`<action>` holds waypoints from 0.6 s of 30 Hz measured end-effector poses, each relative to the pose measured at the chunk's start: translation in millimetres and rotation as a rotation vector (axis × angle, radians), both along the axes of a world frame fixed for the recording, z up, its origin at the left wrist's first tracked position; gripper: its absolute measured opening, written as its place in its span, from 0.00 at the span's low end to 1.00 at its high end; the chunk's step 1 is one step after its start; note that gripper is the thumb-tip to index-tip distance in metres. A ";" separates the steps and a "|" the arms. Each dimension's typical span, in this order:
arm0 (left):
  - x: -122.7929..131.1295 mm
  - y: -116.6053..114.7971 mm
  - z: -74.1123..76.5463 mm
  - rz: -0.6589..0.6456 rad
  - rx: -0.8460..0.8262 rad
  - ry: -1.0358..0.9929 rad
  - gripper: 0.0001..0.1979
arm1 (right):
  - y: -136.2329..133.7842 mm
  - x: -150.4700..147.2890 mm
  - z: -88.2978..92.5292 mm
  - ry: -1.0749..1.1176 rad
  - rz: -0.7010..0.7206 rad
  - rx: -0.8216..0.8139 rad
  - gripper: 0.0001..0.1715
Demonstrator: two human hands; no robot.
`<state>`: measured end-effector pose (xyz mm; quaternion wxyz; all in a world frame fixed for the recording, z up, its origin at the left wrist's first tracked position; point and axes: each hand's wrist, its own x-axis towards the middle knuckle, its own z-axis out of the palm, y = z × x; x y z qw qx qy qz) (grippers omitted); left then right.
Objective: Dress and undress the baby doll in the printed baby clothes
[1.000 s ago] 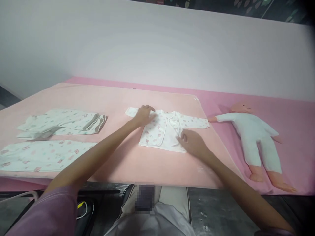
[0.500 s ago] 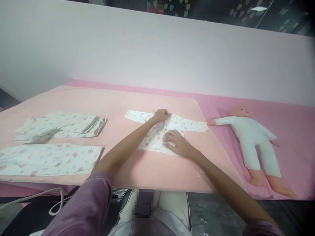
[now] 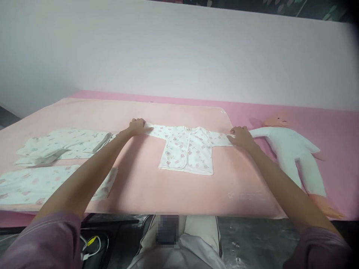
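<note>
A small white baby shirt (image 3: pixel 187 151) with a scattered pink print lies flat, front up, its sleeves spread to both sides. Its front edges meet down the middle. My left hand (image 3: pixel 138 127) is closed on the cuff of the sleeve on the left, thumb over the fabric. At the opposite cuff, my right hand (image 3: pixel 241 137) holds the other sleeve end between thumb and fingers. Both arms are stretched wide apart.
Folded patterned baby clothes (image 3: pixel 64 144) and another folded printed garment (image 3: pixel 36 183) lie at the left, partly behind my left arm. A doll (image 3: pixel 291 149) in white lies at the right on pink cloth. A peach mat (image 3: pixel 179 194) covers the table before a white wall (image 3: pixel 179 56).
My hands have moved apart from the shirt's middle, left hand to the left cuff, right hand to the right cuff. The shirt's front now shows fully, its edges drawn together.
</note>
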<state>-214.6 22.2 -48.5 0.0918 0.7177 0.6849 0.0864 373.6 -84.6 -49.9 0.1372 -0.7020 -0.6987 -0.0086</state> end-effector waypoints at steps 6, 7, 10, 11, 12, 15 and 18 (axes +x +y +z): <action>-16.4 -1.9 9.4 -0.037 -0.092 -0.255 0.23 | 22.5 35.3 22.1 0.038 0.046 -0.299 0.21; -19.6 -3.8 9.5 -0.037 -0.077 -0.311 0.22 | 24.0 36.9 24.4 0.056 0.060 -0.266 0.21; -25.1 -10.5 10.5 0.004 -0.002 -0.374 0.20 | 25.7 32.8 26.1 0.148 0.034 -0.173 0.22; -25.0 -12.9 11.8 0.030 0.026 -0.371 0.19 | 25.6 29.0 25.2 0.158 -0.001 -0.142 0.22; -24.0 -15.2 13.7 0.064 0.046 -0.361 0.17 | 25.4 24.7 23.6 0.157 -0.041 -0.106 0.21; -18.7 -21.8 22.0 0.183 0.066 -0.321 0.15 | 25.1 11.5 16.9 0.168 -0.118 0.013 0.17; -11.8 -29.4 28.4 0.257 0.085 -0.175 0.18 | 24.9 -0.4 9.8 0.178 -0.157 0.075 0.18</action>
